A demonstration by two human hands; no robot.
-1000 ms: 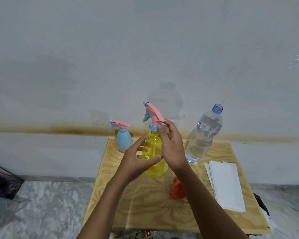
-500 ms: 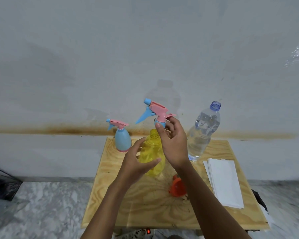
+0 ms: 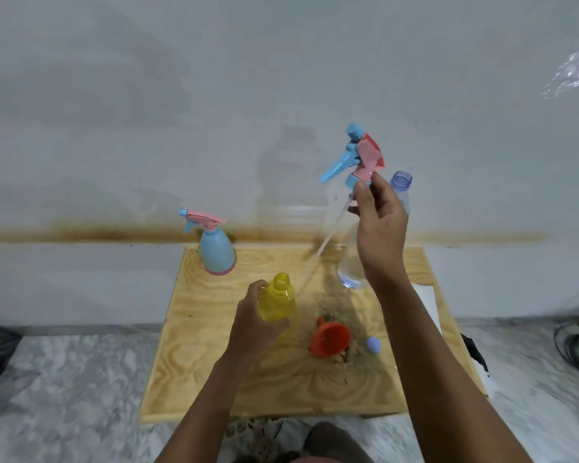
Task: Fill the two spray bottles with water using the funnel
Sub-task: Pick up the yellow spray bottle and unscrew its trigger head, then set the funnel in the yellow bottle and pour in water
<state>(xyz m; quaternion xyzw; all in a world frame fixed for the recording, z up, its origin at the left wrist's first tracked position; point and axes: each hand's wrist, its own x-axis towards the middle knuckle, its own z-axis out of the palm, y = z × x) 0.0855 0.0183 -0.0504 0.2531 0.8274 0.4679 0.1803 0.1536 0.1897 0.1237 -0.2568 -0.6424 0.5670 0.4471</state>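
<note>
Grip noted on both sides: I am seeing my left hand [image 3: 251,325] curling round the yellow translucent plastic spray bottle [image 3: 278,299], uncapped, over the plywood table [image 3: 214,379]. My right hand [image 3: 380,228] is pinching the pink-and-blue trigger spray head [image 3: 358,158] aloft, its clear dip tube [image 3: 318,255] hanging free. An orange plastic funnel [image 3: 330,335] is lying on the table near that bottle, untouched.
</note>
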